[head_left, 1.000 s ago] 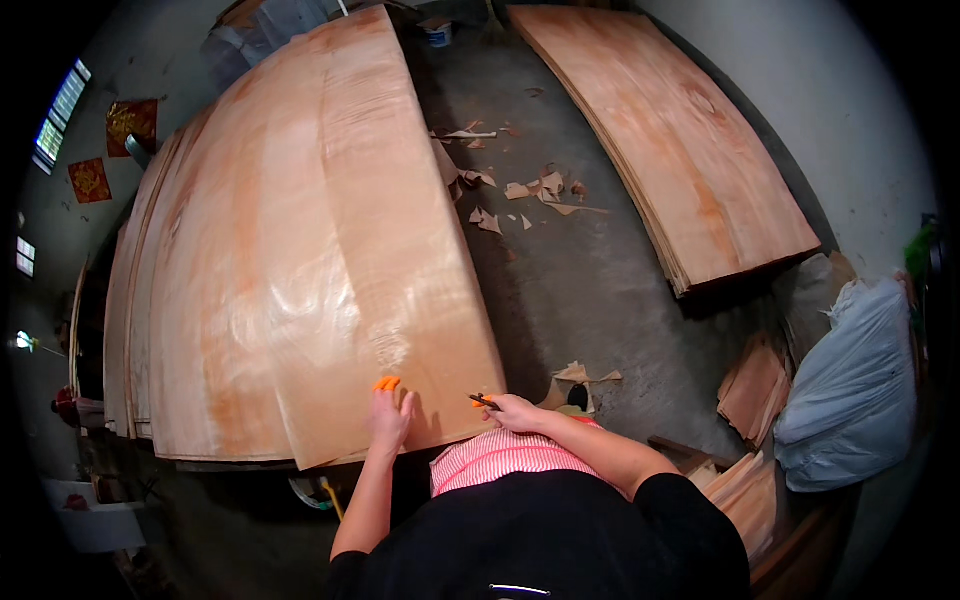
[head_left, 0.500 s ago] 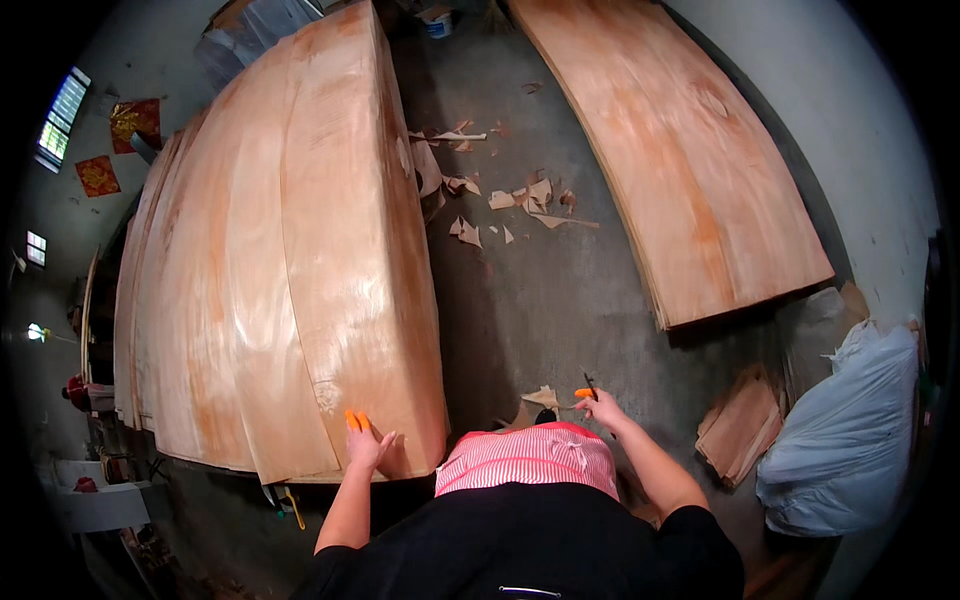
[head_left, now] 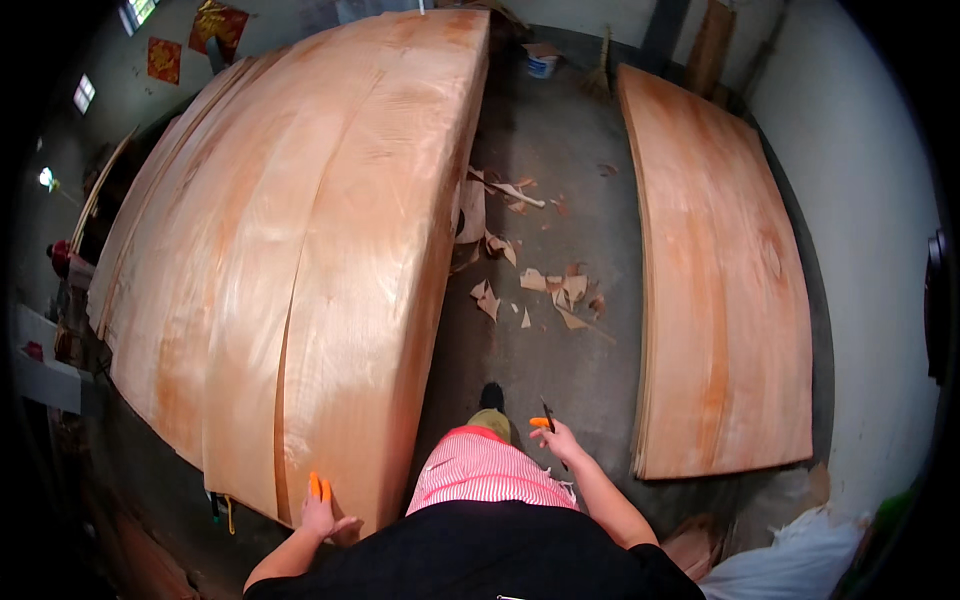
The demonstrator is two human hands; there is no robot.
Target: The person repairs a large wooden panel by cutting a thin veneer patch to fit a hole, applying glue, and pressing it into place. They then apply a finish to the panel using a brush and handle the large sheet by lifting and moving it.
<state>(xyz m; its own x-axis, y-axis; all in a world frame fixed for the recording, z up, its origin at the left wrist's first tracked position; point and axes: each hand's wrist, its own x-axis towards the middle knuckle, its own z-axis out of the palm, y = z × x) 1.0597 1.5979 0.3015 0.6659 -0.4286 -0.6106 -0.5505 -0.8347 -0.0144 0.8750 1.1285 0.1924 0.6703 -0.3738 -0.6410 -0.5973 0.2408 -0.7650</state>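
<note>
One aisle beside sheet edge

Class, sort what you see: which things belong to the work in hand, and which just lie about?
In the work:
left hand, on the large wood stack
right hand, holding a slim dark tool
orange finger covers

Apparently lying about:
torn scraps on the floor
bucket
broom

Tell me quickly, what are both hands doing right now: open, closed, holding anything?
Left hand: open, at the near end of the wood sheet.
Right hand: closed around a thin dark tool.
</note>
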